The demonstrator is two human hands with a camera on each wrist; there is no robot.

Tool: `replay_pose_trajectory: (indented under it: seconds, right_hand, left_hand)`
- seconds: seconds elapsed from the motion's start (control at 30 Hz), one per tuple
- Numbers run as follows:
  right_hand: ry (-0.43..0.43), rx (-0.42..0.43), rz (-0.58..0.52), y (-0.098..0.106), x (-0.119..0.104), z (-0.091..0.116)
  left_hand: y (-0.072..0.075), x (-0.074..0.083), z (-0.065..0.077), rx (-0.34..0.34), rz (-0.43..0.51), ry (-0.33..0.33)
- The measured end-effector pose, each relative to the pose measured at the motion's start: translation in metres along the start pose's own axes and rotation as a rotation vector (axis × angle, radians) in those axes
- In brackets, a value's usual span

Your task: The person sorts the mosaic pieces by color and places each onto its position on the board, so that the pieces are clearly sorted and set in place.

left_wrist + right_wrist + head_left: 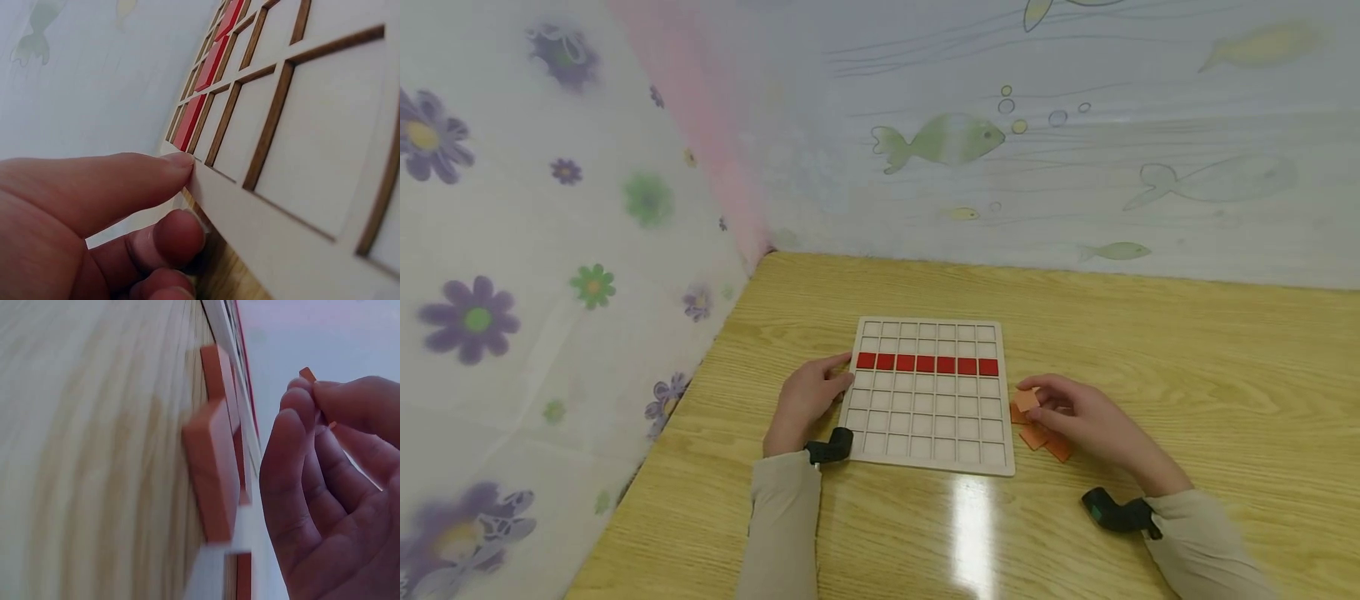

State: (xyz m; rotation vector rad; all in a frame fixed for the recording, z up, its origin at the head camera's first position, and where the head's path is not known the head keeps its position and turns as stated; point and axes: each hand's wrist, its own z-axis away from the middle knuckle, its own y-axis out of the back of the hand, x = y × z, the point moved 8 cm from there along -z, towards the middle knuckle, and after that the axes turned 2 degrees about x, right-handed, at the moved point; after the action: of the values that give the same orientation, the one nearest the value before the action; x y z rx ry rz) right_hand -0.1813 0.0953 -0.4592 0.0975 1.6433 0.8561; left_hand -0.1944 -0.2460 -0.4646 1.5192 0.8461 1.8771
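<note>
A pale wooden grid board [922,403] lies on the table, a row of red square tiles [925,364] filling its third row from the far side. At the board's left edge is my left hand [808,396]; in the left wrist view its thumb [178,160] rests on the rim while other fingers bend loosely below. My right hand [1078,412], just off the board's right side, pinches an orange square tile [1027,401] between thumb and fingertips. Beneath that hand, several more orange tiles [1034,437] lie loose and overlapping on the table.
The wood-grain table [1225,400] meets a wall [1075,192] with fish drawings at the back and a flower-patterned wall [550,333] on the left. Black wrist cameras [1116,510] sit at both sleeves. Light glares on the tabletop in front of the board.
</note>
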Motion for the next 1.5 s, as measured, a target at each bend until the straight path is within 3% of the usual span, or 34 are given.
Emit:
replay_pose_trajectory:
  seconds: [0.57,1.27,1.5]
  right_hand:
    - [-0.016,0.002,0.049,-0.026,-0.023,-0.028]
    - [0.013,-0.009,-0.028,-0.063,-0.057,-0.067]
    - [-0.027,-0.016,-0.069,-0.077,-0.062,-0.078]
  left_hand:
    - [-0.001,0.002,-0.001,-0.001,-0.017,0.008]
    - [-0.001,-0.002,-0.001,0.001,0.012,-0.003]
    - [-0.001,-0.002,-0.001,-0.007,0.016,-0.007]
